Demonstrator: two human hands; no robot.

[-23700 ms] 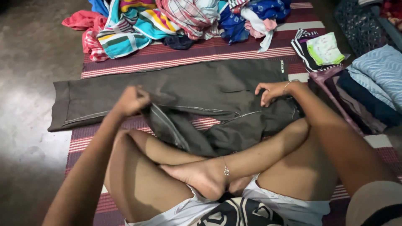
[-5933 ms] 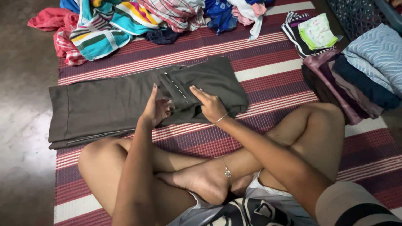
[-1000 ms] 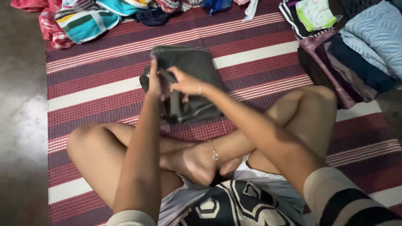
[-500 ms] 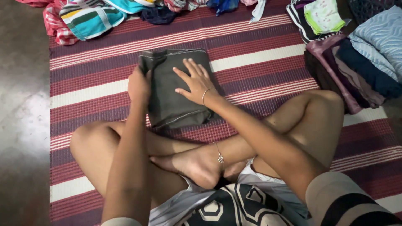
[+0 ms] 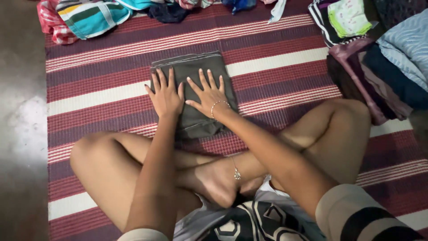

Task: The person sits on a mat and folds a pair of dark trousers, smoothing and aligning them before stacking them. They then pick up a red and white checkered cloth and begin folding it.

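Head view shows both hands pressed flat, palms down, on the folded trousers (image 5: 196, 71), a dark grey-brown bundle lying on the mat (image 5: 276, 58) just ahead of the crossed legs. Fingers of the left hand (image 5: 166, 94) are spread wide and point away from the body, grasping nothing, with the palm on the bundle's left half and its outer edge reaching past the cloth onto the mat. Fingers of the right hand (image 5: 207, 93) are fanned out likewise, thumb stretched toward the left hand, gripping nothing, resting on the bundle's middle. The two hands lie side by side, close but not touching. A thin bracelet (image 5: 218, 104) circles the right wrist. The trousers form a compact rectangle with a stitched edge along the far side; the near end is slightly rumpled and lies just beside the shins. An anklet (image 5: 235, 172) hangs on the upper ankle. The mat is striped in maroon, purple and white and lies on a dark floor (image 5: 20, 134). Well beyond the trousers, at the mat's far edge, sits a heap of unfolded clothes (image 5: 91, 15) in red, teal and striped colours. To the right stands a stack of folded clothes (image 5: 379, 76), purple, dark blue and pale blue, with a small green-and-white piece (image 5: 350, 18) behind it.
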